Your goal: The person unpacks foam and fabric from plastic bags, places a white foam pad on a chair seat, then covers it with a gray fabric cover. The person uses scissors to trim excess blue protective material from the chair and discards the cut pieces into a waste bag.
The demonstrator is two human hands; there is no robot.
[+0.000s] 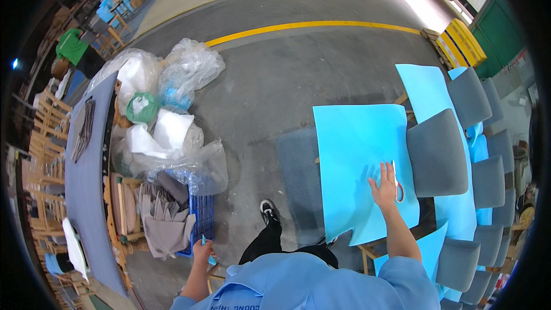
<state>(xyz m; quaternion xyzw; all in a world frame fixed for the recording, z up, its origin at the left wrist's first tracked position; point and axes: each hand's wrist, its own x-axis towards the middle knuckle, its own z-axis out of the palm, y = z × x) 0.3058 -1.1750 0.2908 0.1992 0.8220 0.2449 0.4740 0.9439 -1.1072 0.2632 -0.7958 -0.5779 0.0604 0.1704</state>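
My right hand (383, 188) is spread over a light blue sheet (350, 155) that covers a chair seat. Right beside its fingers lies a pair of scissors (399, 192) with red handles, on the same sheet. The grey backrest (437, 155) of that chair rises at the sheet's right edge. Down at my left side, my left hand (203, 251) is closed around a light blue scrap (212, 260), parts of which stick out above and below the fingers.
More grey chairs (488, 181) with blue sheets stand at right. On the left are a long grey-topped table (92, 195), a blue crate (201, 218) with grey fabric pieces (166, 218), and clear plastic bags (195, 69). A person in green (72, 46) is far left.
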